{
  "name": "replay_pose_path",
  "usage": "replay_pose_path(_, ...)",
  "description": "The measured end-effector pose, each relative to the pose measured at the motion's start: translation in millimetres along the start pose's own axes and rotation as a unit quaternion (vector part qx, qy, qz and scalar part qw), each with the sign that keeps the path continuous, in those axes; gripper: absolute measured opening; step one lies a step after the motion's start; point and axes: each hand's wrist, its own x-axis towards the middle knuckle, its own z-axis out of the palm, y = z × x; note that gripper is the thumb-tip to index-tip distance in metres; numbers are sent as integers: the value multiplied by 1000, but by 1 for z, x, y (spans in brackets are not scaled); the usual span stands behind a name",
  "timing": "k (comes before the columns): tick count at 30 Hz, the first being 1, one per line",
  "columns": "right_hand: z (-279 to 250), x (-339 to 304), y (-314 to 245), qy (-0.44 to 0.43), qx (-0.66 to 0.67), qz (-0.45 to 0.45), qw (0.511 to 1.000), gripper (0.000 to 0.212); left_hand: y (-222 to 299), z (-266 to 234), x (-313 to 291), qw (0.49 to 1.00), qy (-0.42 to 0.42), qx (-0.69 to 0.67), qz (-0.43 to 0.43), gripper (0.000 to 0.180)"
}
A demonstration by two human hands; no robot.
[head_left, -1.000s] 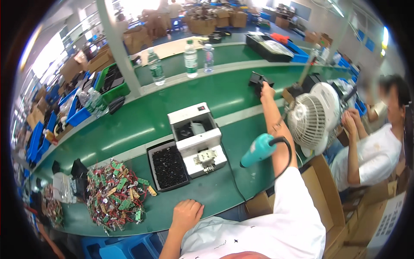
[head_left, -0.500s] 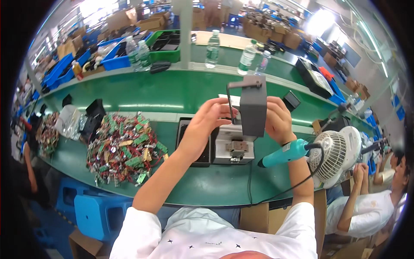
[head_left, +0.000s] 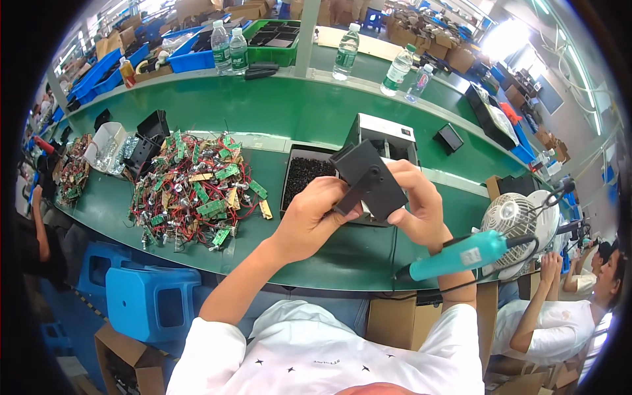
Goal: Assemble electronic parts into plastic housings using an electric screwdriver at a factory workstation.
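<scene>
A black box-shaped casing (head_left: 385, 191) with a black bracket arm (head_left: 359, 191) on its face is held up over the bench, tilted. My left hand (head_left: 306, 217) is closed on the bracket end at the lower left. My right hand (head_left: 421, 204) grips the casing's right side, thumb near its lower corner. Just behind it stands a white bench machine (head_left: 388, 130), partly hidden by the casing and my hand. Beside that machine is a tray of small black pieces (head_left: 308, 174), probably screws. A teal electric screwdriver (head_left: 454, 257) with a black cord hangs across my right forearm.
Left on the green bench lies a heap of circuit boards with red wires (head_left: 204, 191). A white fan (head_left: 510, 220) stands at the right, near a seated person (head_left: 546, 322). A small black casing (head_left: 449, 137) lies farther back. Bottles (head_left: 345, 52) line the shelf; a blue stool (head_left: 148, 303) is below.
The casing has come lower and nearer to me and has turned, its bracket now facing up. My left hand has closed on the bracket. The view has shifted, showing the tray's contents.
</scene>
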Motion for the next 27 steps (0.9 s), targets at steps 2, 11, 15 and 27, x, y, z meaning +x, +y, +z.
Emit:
replay_pose_path(2, 3, -6, 3, -47, -51, -32, 997, 26, -1, 1, -5, 1000, -15, 1, 27, 20)
replay_pose_path(11, 16, -18, 4, -21, -84, -31, 996, 28, -6, 11, -8, 977, 46, -201, -54, 15)
replay_pose_path(15, 12, -28, 7, -50, -83, 2, 995, 26, -4, 16, -11, 979, 71, -157, -106, 10)
replay_pose_path(27, -20, -115, -13, 384, 140, 291, 865, 59, -22, 4, -80, 989, 31, -74, -123, 12)
